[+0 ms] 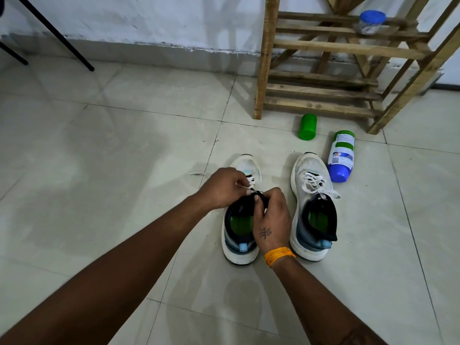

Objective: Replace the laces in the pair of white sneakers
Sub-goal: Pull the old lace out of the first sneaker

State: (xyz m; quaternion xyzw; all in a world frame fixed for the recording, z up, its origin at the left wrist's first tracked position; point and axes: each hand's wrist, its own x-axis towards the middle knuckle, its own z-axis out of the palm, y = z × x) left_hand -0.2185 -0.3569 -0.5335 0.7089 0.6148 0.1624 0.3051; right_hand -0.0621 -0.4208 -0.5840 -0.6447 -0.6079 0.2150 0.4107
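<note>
Fingers of the left hand [221,188] pinch a white lace [242,186] above the left sneaker [240,220] on the floor; the right hand [271,215] grips its dark tongue [261,196]. Both hands hide the eyelets. Beside it, the right sneaker [313,207] stays laced. A blue-lidded jar [371,22] on the wooden rack [348,48] holds something unclear.

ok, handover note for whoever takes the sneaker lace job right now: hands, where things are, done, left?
Left hand: pinches the white lace over the left sneaker.
Right hand: grips that sneaker's dark tongue.
Both sneakers on the floor, toes away from you; right sneaker beside it, laced and tied with a white lace.
Done: cannot tell whether any lace is new.
Left: finish the left sneaker's lace; check the right.
</note>
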